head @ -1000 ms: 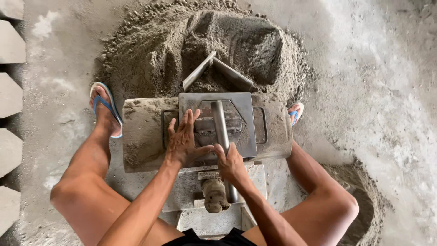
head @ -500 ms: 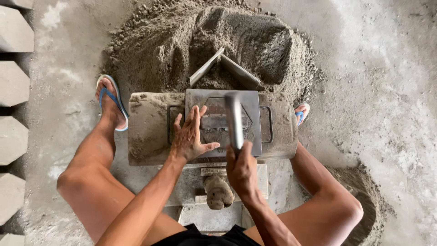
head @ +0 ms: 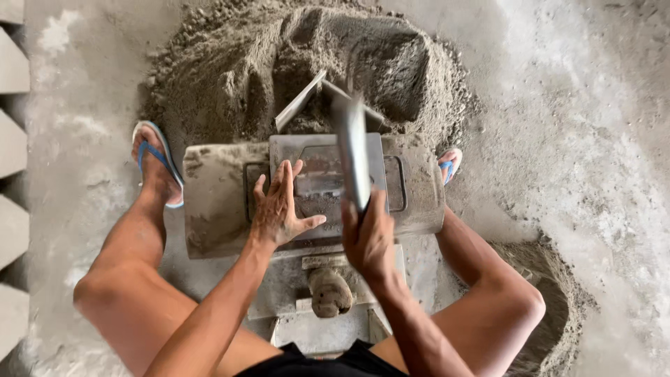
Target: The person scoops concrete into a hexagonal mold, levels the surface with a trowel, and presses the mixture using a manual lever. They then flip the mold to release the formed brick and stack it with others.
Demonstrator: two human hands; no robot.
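Observation:
A grey metal block mould point(head: 209, 202) caked with cement stands between my legs. My left hand point(head: 279, 206) lies flat, fingers spread, on the plate over the mould's opening. My right hand point(head: 368, 237) grips the lower end of a long metal lever point(head: 352, 150), which is raised and tilts away from me toward the sand heap. Below the hands a rounded, cement-crusted knob point(head: 329, 292) sticks up from the mould's base frame.
A big heap of damp grey sand mix point(head: 307, 63) lies just beyond the mould, with an angled metal bar point(head: 300, 101) resting in it. My feet in blue flip-flops point(head: 157, 160) flank the mould. Finished grey blocks point(head: 10, 150) line the left edge.
The right hand has swung the lever up from lying on the plate to a raised tilt toward the heap. The left hand stays pressed on the plate.

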